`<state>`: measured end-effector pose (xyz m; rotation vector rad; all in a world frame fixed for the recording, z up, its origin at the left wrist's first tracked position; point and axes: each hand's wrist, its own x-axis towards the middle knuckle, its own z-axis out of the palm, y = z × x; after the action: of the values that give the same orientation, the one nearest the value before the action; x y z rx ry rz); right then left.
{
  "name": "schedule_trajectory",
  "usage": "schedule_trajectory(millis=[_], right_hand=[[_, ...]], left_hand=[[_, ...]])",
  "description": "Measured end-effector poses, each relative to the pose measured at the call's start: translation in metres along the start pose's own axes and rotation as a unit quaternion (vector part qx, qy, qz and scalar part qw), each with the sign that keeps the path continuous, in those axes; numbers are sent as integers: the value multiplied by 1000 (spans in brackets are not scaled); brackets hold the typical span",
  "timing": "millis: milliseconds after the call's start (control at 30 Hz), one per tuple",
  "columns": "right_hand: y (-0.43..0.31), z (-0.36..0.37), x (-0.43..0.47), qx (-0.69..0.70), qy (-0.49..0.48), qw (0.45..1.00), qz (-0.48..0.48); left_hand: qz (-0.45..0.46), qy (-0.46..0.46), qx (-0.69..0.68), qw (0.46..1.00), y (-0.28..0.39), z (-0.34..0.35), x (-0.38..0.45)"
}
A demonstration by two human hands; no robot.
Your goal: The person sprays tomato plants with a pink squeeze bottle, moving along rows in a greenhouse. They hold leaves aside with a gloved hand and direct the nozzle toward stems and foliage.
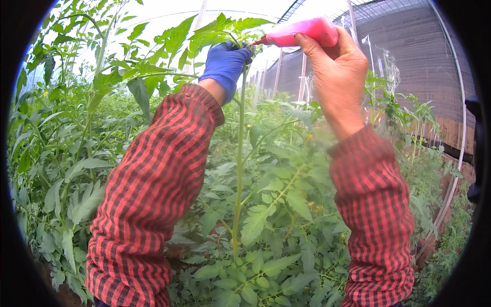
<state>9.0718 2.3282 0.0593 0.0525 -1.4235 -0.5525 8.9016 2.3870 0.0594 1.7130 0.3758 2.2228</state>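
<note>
My left hand [227,63], in a blue glove, grips the upper part of a tomato plant just below its leafy top [230,30]. The plant's green stem [240,153] runs down from there between my forearms. My bare right hand [339,73] holds a translucent squeeze bottle [303,32] of pink liquid, tipped nearly level. Its dark red nozzle [262,40] points left, and the tip reaches the growth beside my gloved fingers. Whether the tip touches a flower cannot be made out. The glove hides my left fingertips.
Tall tomato plants [92,103] crowd the left, and leafy foliage [268,215] fills the ground ahead. More plants [418,115] grow along the right, before a dark mesh wall [414,57]. A pale curved pole [460,96] stands at the right edge.
</note>
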Motion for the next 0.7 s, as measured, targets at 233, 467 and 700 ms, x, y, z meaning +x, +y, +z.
schedule_trajectory(millis=[233,467,700], right_hand=[[-1,2,1,-20,-14,1000,2],[-7,4,3,-26,-17,1000,0],[-6,-1,4,-14,-9,1000,-4]], left_hand=[[1,-4,13,1000,2,-1,-1],[-2,3,20,1000,1,-3,1],[1,-4,7,1000,1,2,-2]])
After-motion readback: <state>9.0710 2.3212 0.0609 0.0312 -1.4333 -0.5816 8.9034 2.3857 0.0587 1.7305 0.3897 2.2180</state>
